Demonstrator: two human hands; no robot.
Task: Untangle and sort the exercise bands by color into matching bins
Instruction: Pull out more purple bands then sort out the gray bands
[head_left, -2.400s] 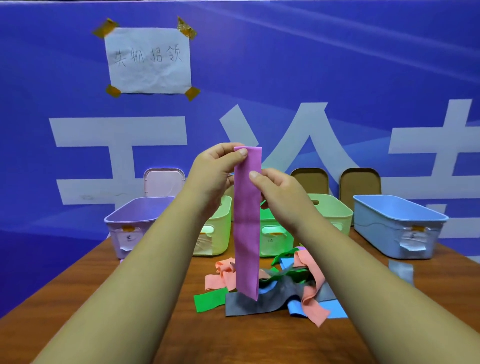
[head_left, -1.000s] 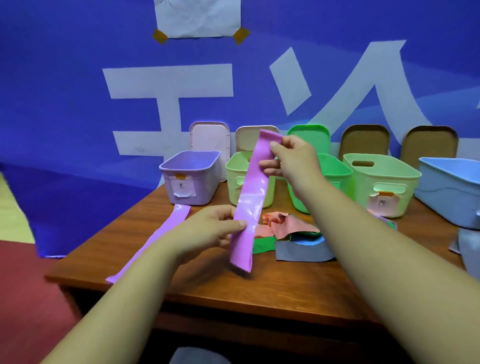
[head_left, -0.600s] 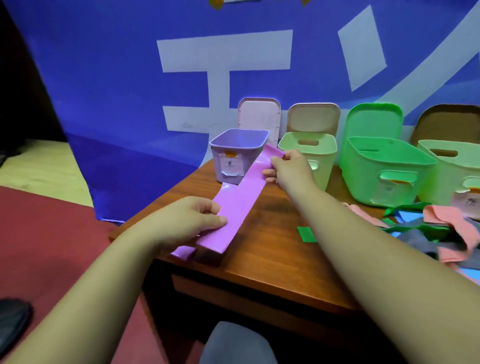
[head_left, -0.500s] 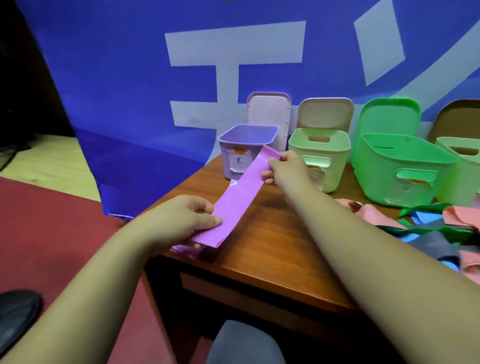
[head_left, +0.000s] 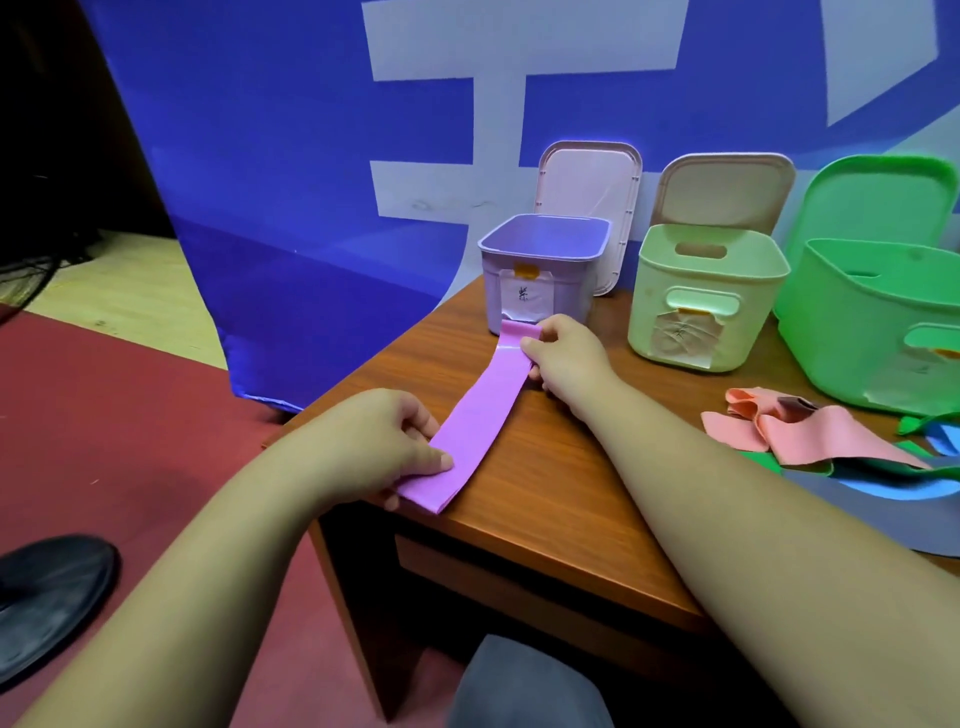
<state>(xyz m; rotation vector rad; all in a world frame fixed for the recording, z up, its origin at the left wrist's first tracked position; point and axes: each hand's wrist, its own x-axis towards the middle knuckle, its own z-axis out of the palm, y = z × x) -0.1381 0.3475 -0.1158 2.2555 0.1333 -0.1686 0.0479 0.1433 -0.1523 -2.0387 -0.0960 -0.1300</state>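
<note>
The purple band (head_left: 480, 415) lies flat on the counter (head_left: 545, 467), its far end just before the purple bin (head_left: 576, 291). The left hand (head_left: 374, 447) pinches the near end and the right hand (head_left: 566, 358) the far end, so both grips are closed on it. Next, I think, it must be lifted into this bin.

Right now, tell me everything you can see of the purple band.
The purple band is a long, flat strip, smooth and glossy, rubbery in look. It lies straight and diagonal on the table at its left corner, its near end reaching the edge, its far end in front of the purple bin. The left hand pinches the near end; the right hand pinches the far end. The near end looks layered.
</note>
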